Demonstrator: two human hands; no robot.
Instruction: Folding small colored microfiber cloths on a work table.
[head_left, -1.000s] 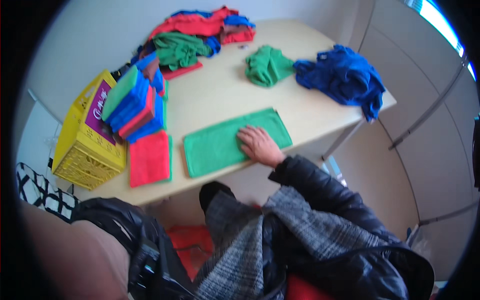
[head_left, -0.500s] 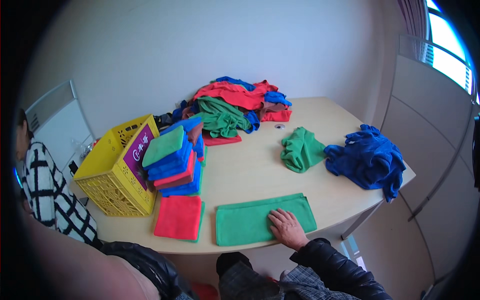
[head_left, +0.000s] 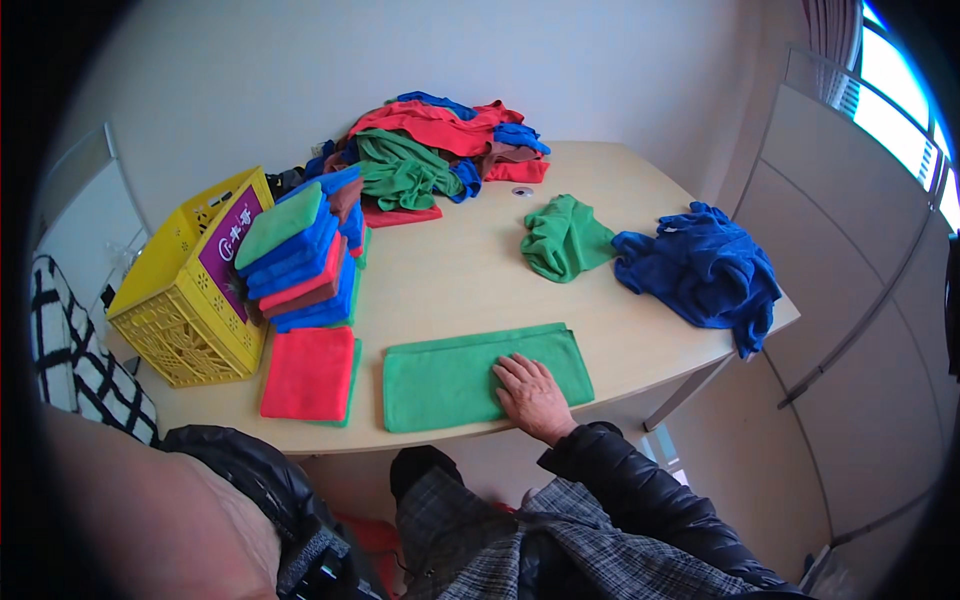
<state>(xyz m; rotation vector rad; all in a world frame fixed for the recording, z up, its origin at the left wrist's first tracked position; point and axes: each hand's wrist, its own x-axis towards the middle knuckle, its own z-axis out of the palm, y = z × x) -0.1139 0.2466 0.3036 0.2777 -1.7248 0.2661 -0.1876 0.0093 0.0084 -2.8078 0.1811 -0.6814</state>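
Flat-palmed, fingers spread, my right hand (head_left: 531,393) presses the green cloth (head_left: 470,378) at the table (head_left: 460,270) edge; nothing is pinched. From nine o'clock: yellow crate (head_left: 180,300), folded stack (head_left: 305,260), red cloth (head_left: 310,372). I judge the green cloth light, soft and limp, best taken at a corner. My left hand is out of view; the sleeve blocks the near edge.
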